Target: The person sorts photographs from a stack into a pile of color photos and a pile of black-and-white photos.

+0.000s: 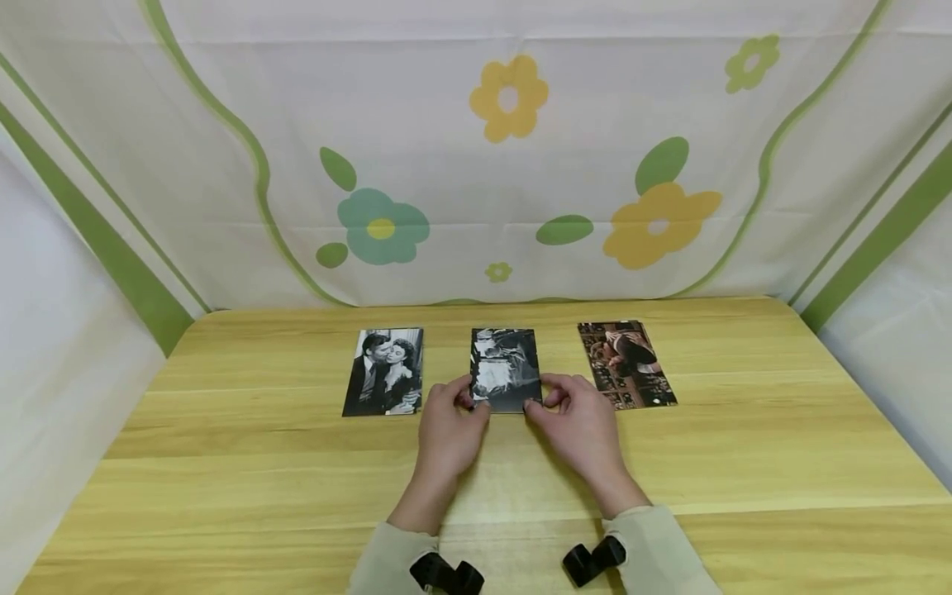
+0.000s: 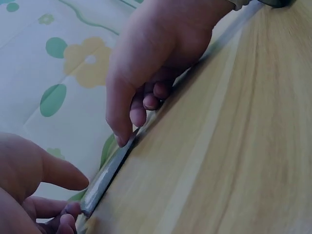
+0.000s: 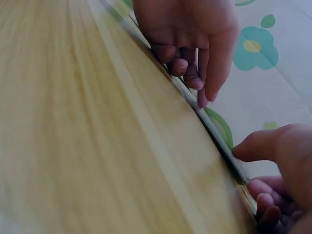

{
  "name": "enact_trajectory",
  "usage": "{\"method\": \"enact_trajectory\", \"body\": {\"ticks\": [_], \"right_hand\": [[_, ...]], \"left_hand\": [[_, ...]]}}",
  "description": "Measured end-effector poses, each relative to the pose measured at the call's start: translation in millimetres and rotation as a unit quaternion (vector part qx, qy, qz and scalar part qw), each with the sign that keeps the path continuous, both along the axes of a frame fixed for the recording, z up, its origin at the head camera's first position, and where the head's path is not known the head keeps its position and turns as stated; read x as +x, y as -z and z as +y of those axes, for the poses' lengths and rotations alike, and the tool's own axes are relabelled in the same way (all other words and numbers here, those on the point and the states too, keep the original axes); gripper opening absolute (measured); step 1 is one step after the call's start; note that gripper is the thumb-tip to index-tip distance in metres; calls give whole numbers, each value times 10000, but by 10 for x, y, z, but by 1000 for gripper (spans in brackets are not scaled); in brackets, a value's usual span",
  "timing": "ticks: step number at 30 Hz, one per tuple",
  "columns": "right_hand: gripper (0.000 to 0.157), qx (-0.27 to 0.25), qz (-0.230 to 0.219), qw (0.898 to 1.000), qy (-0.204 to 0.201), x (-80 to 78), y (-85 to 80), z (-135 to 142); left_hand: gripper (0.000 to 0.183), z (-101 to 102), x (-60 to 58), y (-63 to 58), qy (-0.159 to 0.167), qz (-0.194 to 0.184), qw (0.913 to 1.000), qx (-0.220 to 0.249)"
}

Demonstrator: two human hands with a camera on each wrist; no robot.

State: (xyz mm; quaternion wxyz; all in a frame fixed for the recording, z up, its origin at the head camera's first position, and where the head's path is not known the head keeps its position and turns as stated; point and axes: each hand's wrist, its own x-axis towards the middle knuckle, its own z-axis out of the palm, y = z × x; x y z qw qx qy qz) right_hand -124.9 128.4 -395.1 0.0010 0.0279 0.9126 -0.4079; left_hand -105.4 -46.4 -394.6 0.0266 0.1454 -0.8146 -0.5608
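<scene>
Upright on the wooden table, in the middle, lies a small pile of photo cards (image 1: 507,364) with a black-and-white picture on top. My left hand (image 1: 449,428) holds its near left corner, the thumb at the front edge and the index finger along the side. At the near right corner my right hand (image 1: 583,423) grips it the same way. The left wrist view shows the pile's thin dark edge (image 2: 108,176) running between both hands. In the right wrist view, the right thumb and curled fingers (image 3: 267,197) close on the corner.
Left of the pile lies a black-and-white photo card (image 1: 383,372) of a couple. To the right is a slightly fanned stack of brownish photo cards (image 1: 632,364). A white curtain (image 1: 446,165) with printed flowers hangs behind the table (image 1: 245,471).
</scene>
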Motion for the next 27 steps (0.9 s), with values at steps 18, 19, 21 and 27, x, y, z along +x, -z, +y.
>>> {"method": "enact_trajectory", "body": {"ticks": [18, 19, 21, 27], "right_hand": [[50, -1704, 78, 9852, 175, 92, -324, -239], [50, -1737, 76, 9846, 177, 99, -347, -247], [50, -1775, 79, 9840, 168, 114, -380, -258], [51, -1740, 92, 9846, 132, 134, -409, -281]], "left_hand": [[30, -288, 38, -351, -820, 571, 9829, 1546], [29, -301, 44, -369, -821, 545, 9828, 1559], [27, -310, 59, -392, -829, 536, 9827, 1566], [27, -332, 70, -384, -816, 722, 9800, 1662]]}}
